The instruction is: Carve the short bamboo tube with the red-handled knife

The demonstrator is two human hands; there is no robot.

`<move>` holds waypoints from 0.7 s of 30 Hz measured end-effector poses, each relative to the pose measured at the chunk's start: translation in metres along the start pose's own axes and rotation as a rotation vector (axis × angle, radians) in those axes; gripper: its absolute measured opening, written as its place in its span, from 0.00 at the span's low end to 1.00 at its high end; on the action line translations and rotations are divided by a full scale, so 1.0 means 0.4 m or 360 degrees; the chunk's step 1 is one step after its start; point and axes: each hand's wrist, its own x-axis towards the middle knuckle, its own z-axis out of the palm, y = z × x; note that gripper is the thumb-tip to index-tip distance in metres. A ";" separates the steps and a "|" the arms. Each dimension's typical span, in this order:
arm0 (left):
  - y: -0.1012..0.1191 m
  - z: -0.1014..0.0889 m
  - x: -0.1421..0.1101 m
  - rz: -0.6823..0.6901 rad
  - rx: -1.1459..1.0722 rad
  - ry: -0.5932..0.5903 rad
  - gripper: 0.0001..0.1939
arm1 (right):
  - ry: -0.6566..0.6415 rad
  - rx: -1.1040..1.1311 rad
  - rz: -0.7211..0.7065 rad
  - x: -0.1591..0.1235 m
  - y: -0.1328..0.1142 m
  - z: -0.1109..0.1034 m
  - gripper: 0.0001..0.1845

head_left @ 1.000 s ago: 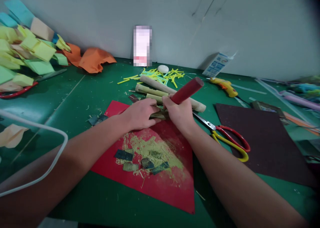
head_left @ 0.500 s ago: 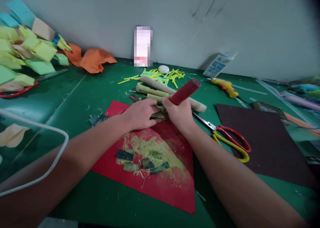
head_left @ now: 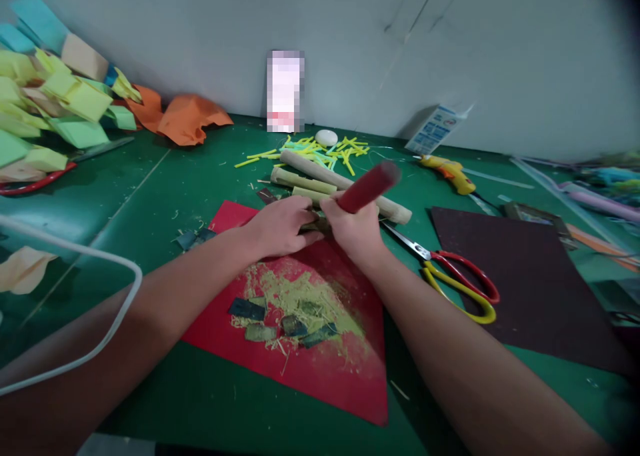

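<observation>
My right hand [head_left: 354,233] is wrapped round a thick red handle [head_left: 369,188] that tilts up to the right. The tool's working end is hidden beneath the hand. Close beside it, my left hand [head_left: 283,226] grips a brownish-green strip [head_left: 313,225], mostly covered by the fingers. Both hands are over the far part of a red sheet [head_left: 310,389]. Nearer me on that sheet lie yellowish shavings [head_left: 320,296] and several dark flat chips [head_left: 247,309]. Just beyond the hands are pale green stick pieces [head_left: 305,181] and a long greyish stick [head_left: 320,169].
Scissors [head_left: 425,253] with red and yellow handles lie right of my hand, partly on a dark brown sheet [head_left: 520,283]. Behind are a yellow glue gun [head_left: 450,174], short yellow strips [head_left: 310,151] and a phone [head_left: 285,93]. Folded papers [head_left: 65,103] fill the left; a white cable [head_left: 125,269] crosses my left forearm.
The red handle has tipped slightly, its top end now lower and a little further left. Both hands keep their grip, with only small shifts.
</observation>
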 end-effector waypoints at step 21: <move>0.004 -0.007 -0.002 -0.0043 0.0034 -0.0017 0.15 | 0.0040 -0.0020 0.0054 0.014 0.001 0.002 0.13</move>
